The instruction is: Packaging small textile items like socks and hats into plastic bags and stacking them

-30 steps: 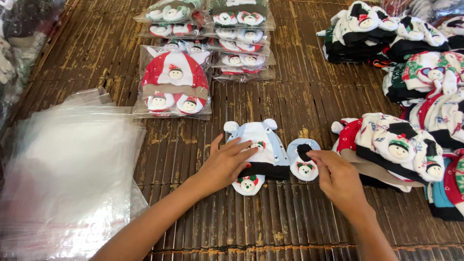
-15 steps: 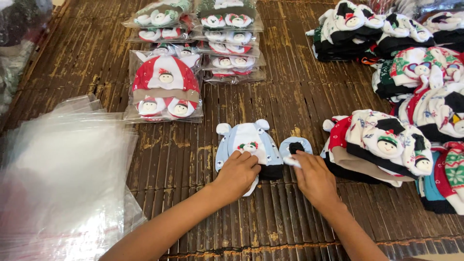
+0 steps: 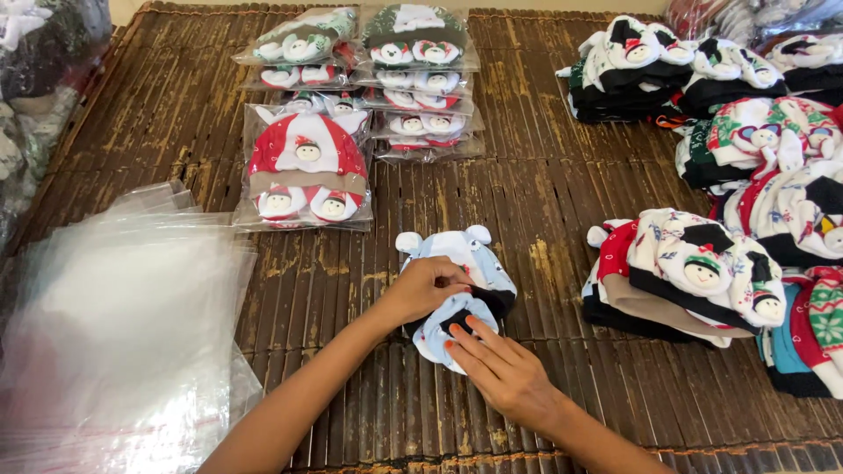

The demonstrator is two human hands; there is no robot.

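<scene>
A small light-blue knitted baby hat [image 3: 457, 272] with two white pom-pom ears lies flat on the dark slatted desk [image 3: 544, 193], just below the bagged sets and between the loose pile of clear plastic bags [image 3: 114, 325] and the stacks of unbagged hats [image 3: 694, 272]. The left hand [image 3: 426, 290] rests on the hat's lower half, fingers curled and pressing down on the cloth, while the right hand [image 3: 500, 369] lies with fingers stretched out and close together on a small matching blue piece [image 3: 443, 329] at the hat's dark cuff; whether that piece is a mitten or a bootie is hard to tell, since the fingers cover most of it. The set looks soft, light and limp, so it should fold and squash easily, with nothing to break. It would likely flop open if lifted by one edge; a flat grip across the folded middle, thumb below and fingers above, seems the surest hold. The knit gives friction, though the plastic bags look slippery. One bagged red-and-white hat set [image 3: 306, 171] lies just above left.
</scene>
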